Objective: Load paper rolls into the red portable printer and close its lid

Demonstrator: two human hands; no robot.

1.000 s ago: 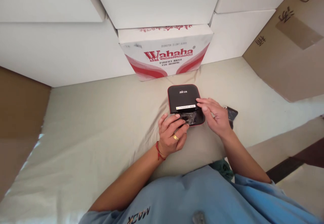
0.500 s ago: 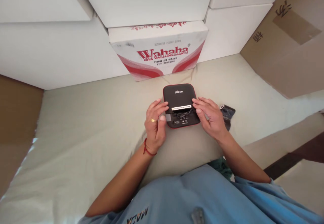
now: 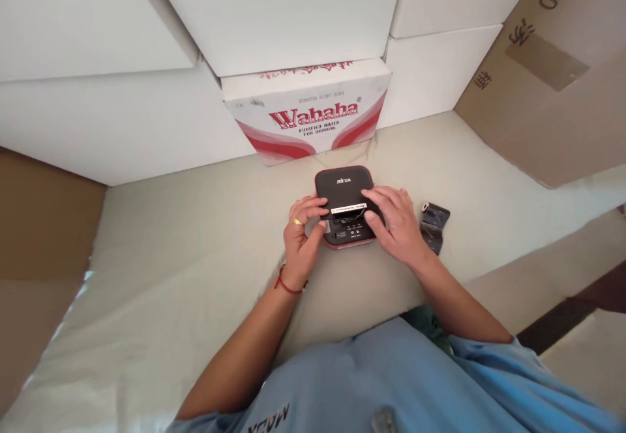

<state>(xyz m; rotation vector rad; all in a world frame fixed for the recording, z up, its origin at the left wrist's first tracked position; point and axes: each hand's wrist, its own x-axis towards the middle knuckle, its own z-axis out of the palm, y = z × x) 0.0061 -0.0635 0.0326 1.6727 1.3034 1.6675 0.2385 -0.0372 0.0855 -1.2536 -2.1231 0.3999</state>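
A black, rounded-square device (image 3: 341,192) with a red rim lies on the cloth surface, its logo side up. A white label strip (image 3: 348,209) crosses it above a dark slot, with small printed icons nearer to me. My left hand (image 3: 304,229) grips the left edge, fingertips on top and thumb at the near-left corner. With fingers bent over the right side, my right hand (image 3: 395,223) holds the device, its thumb beside the slot. This hand partly covers the slot's right end. To its right lies a partly unrolled dark strip (image 3: 433,229) with a pale-cored roll end.
A white and red Wahaha water carton (image 3: 315,120) stands behind the device, among large white boxes (image 3: 283,15). Brown cardboard boxes flank the surface at right (image 3: 542,94) and left (image 3: 44,224). Pale cloth (image 3: 186,244) covers the surface.
My right hand has shifted left and further over the device. Its thumb is now beside the slot. The view has turned slightly, and more of the dark strip shows.
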